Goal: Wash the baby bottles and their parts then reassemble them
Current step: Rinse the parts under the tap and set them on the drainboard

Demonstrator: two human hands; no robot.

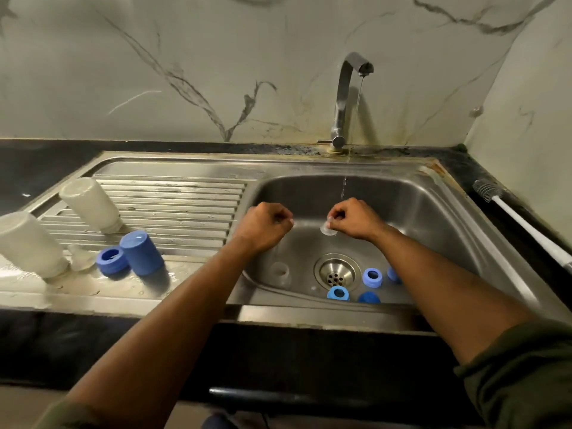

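Both forearms reach over the sink's front rim. Under the tap's thin stream, the right hand pinches a clear teat; the left hand is fisted, empty. Blue rings lie by the drain; two bottles stand inverted on the drainboard.

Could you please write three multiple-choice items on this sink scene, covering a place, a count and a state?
1. Where does the bottle brush lie?
A. in the basin
B. on the counter right of the sink
C. on the drainboard

2. How many white bottles stand upside down on the drainboard?
A. two
B. four
C. none

3. What is the tap doing?
A. running thinly
B. off
C. gushing

Answers: B, it lies beside the sink's right rim; A, two stand at the left; A, a thin stream falls towards the right hand.
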